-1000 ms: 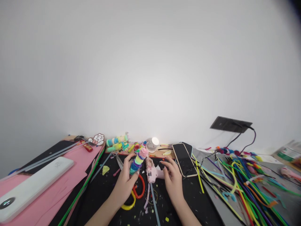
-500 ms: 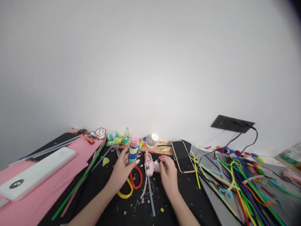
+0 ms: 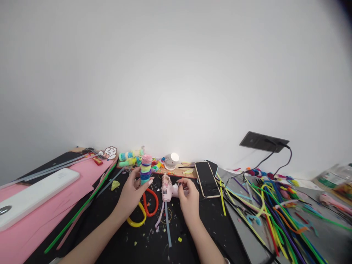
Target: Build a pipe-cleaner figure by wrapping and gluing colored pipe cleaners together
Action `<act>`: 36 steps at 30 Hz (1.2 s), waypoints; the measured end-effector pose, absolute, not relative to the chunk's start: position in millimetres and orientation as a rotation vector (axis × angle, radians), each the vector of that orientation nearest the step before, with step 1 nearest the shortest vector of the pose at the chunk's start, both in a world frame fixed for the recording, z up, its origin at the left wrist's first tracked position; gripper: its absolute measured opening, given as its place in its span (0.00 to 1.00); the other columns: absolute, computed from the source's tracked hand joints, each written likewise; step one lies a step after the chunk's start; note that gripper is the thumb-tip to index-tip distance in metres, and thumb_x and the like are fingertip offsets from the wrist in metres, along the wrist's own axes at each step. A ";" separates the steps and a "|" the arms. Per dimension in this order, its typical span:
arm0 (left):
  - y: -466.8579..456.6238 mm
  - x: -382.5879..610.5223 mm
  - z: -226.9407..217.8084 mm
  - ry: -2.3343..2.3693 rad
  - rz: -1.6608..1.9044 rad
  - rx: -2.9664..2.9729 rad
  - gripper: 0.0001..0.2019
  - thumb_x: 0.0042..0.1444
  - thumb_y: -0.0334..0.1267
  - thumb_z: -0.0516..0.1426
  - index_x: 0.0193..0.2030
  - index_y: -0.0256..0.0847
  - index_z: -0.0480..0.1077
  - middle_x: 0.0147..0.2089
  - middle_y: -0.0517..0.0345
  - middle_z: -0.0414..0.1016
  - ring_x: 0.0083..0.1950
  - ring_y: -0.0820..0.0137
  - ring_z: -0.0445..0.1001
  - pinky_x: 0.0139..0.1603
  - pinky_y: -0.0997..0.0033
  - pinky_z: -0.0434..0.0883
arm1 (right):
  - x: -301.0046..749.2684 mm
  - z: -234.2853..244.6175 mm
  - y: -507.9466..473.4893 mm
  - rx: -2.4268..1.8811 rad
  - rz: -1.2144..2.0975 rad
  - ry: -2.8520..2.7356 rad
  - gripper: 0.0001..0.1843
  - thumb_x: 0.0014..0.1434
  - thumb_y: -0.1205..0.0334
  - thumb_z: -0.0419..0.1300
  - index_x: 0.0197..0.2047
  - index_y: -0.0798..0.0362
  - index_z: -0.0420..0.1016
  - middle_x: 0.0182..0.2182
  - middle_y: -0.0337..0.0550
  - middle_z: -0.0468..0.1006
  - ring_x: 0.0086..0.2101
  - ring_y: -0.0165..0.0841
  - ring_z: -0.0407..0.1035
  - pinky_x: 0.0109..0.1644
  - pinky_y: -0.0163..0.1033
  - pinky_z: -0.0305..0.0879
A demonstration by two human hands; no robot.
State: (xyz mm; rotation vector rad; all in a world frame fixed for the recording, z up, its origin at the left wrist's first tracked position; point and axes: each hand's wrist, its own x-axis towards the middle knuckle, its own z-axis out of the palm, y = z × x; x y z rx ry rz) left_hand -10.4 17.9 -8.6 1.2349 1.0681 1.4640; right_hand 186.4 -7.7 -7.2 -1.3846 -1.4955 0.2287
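Note:
My left hand (image 3: 130, 196) is closed around a short upright column (image 3: 145, 169) wound in fuzzy pipe cleaner, with bands of pink, yellow, purple and blue. Beneath that hand lie scissors (image 3: 152, 213) with one red and one yellow handle loop; their blades are mostly hidden. A pale pink glue gun (image 3: 166, 192) rests on the black mat, a long clear glue stick (image 3: 168, 227) poking from its rear. Close by its handle, my right hand (image 3: 190, 198) has thumb and fingertips pinched together. Whatever they hold, if anything, is too small to tell.
A phone (image 3: 207, 179) lies right of my right hand. Loose pipe cleaners (image 3: 286, 220) and black cables spread over the right side. Pink sheets (image 3: 63, 205) and a white power bank (image 3: 38, 194) cover the left. A small lamp (image 3: 172, 161) stands by the wall.
The camera view has turned slightly, so everything sits further left in the picture. My left hand still holds the fuzzy column, and my right fingers remain pinched near the glue gun's handle.

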 end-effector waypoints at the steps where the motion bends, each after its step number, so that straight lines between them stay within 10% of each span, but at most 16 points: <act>1: 18.2 -10.8 -8.9 1.110 1.463 1.230 0.26 0.48 0.43 0.61 0.53 0.41 0.60 0.52 0.49 0.69 0.52 0.58 0.75 0.55 0.54 0.70 | 186.2 -6.8 -7.7 -1.379 0.227 -1.490 0.09 0.56 0.67 0.51 0.35 0.53 0.72 0.32 0.45 0.76 0.35 0.37 0.70 0.38 0.39 0.65; 20: 22.4 -14.6 -11.3 1.245 1.520 1.273 0.26 0.44 0.43 0.64 0.50 0.39 0.64 0.40 0.54 0.76 0.42 0.61 0.77 0.44 0.60 0.74 | 186.6 -9.0 -7.1 -1.419 0.247 -1.526 0.14 0.59 0.63 0.50 0.23 0.53 0.65 0.21 0.40 0.70 0.24 0.32 0.64 0.27 0.34 0.56; 36: 5.9 -0.9 -7.0 0.931 1.273 1.478 0.27 0.46 0.32 0.61 0.54 0.41 0.59 0.48 0.48 0.78 0.48 0.57 0.77 0.50 0.57 0.73 | 160.5 8.8 -27.2 -1.108 0.357 -1.797 0.16 0.53 0.68 0.59 0.47 0.52 0.72 0.37 0.45 0.75 0.39 0.38 0.67 0.44 0.40 0.64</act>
